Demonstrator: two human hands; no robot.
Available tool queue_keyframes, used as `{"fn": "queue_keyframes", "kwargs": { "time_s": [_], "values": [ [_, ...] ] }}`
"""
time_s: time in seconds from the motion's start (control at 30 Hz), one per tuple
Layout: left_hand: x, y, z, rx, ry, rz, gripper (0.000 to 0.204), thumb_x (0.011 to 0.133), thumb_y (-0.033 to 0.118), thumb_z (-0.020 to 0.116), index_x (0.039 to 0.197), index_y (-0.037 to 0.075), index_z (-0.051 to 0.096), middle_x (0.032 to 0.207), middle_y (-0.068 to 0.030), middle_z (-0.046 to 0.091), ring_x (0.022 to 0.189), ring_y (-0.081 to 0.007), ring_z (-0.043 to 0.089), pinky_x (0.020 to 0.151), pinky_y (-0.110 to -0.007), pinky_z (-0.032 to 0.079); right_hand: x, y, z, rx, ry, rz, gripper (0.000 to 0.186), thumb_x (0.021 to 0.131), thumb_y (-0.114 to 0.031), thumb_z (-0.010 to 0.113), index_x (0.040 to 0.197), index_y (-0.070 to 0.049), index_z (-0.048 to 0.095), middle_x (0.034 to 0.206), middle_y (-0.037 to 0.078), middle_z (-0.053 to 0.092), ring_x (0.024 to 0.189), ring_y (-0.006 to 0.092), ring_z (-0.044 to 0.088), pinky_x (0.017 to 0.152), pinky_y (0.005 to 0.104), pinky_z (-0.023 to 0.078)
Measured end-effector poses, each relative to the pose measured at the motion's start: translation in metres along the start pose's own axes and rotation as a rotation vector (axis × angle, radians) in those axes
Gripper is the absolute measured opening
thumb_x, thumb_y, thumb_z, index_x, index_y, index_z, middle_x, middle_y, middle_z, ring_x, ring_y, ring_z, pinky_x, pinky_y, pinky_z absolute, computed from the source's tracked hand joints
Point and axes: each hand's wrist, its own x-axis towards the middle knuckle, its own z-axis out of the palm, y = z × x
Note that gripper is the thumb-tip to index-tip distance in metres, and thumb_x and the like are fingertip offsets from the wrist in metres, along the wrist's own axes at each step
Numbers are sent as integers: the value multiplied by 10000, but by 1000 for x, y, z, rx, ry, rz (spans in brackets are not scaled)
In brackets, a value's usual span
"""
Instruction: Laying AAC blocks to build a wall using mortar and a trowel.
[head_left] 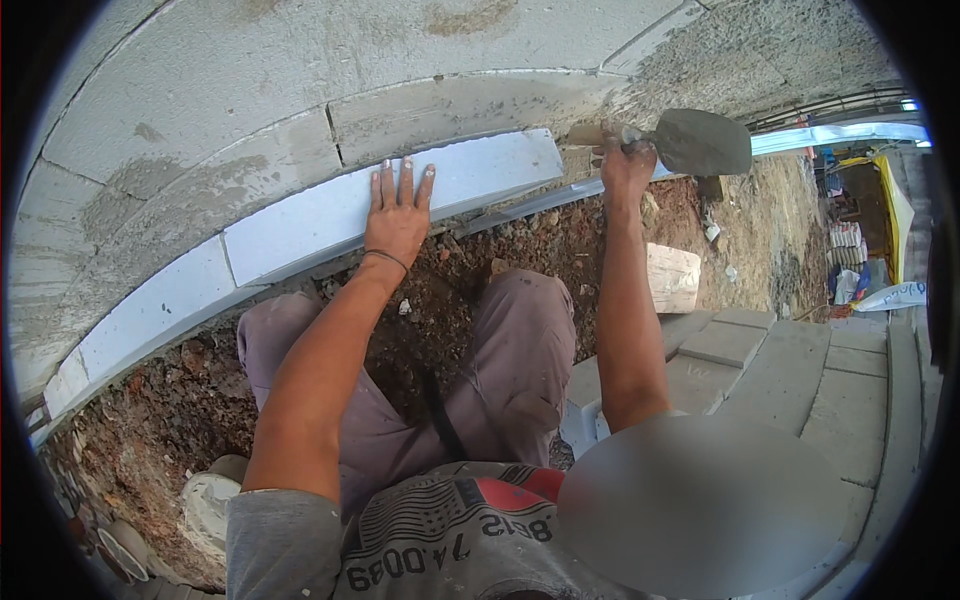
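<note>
— Two hands are working: the left hand [398, 215] is pressing flat, fingers spread, on the pale grey rectangular concrete block [385, 200]; the right hand [627, 165] is gripping a mortar-smeared steel trowel [690, 142] just right of that block.

— Next?

— Probably tapping it level. Spare grey blocks [745, 345] are crowding the right; rubble [440, 270] is lying below.
</note>
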Motion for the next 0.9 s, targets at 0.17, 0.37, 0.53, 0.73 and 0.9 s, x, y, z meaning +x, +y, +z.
{"fn": "queue_keyframes", "kwargs": {
  "time_s": [0.17, 0.37, 0.53, 0.73, 0.9],
  "values": [
    [-3, 9, -22, -183, -59, -32, 700, 962, 272, 589, 1586, 154, 293, 1601, -202, 312, 1491, -423, 242, 1226, -570, 163, -27, -8, -17, 30, 20, 49, 273, 903, -169, 754, 1023, 56, 657, 844, 103, 703, 655, 151, 679, 513, 288, 535],
    [-7, -1, -32, -125, -20, 24, 695, 941, 316, 636, 1568, 240, 347, 1620, -73, 317, 1505, -337, 242, 1217, -601, 146, -55, -10, -39, 99, 109, 36, 256, 913, -188, 750, 949, 54, 676, 822, 99, 695, 635, 157, 649, 566, 281, 492],
    [-8, -2, -12, 50, -54, 153, 705, 910, 202, 651, 1555, 248, 370, 1600, -57, 362, 1488, -326, 286, 1216, -574, 193, -51, 24, -52, -244, 159, -106, 351, 882, -264, 774, 925, 71, 678, 818, 165, 698, 739, 253, 661, 698, 377, 513],
    [-1, 3, 6, -5, -5, 62, 795, 865, 182, 688, 1574, 191, 327, 1592, -127, 364, 1460, -372, 334, 1210, -540, 233, -34, -8, -32, -314, 224, -255, 375, 857, -290, 789, 956, 57, 689, 865, 192, 713, 800, 319, 682, 779, 393, 522],
    [6, 6, 2, 70, -75, 65, 797, 873, 186, 678, 1581, 177, 311, 1589, -160, 360, 1467, -380, 323, 1210, -528, 238, -13, -15, -3, -153, 310, -479, 313, 842, -216, 771, 980, 50, 684, 864, 196, 705, 797, 351, 690, 761, 401, 527]
  ]
}}
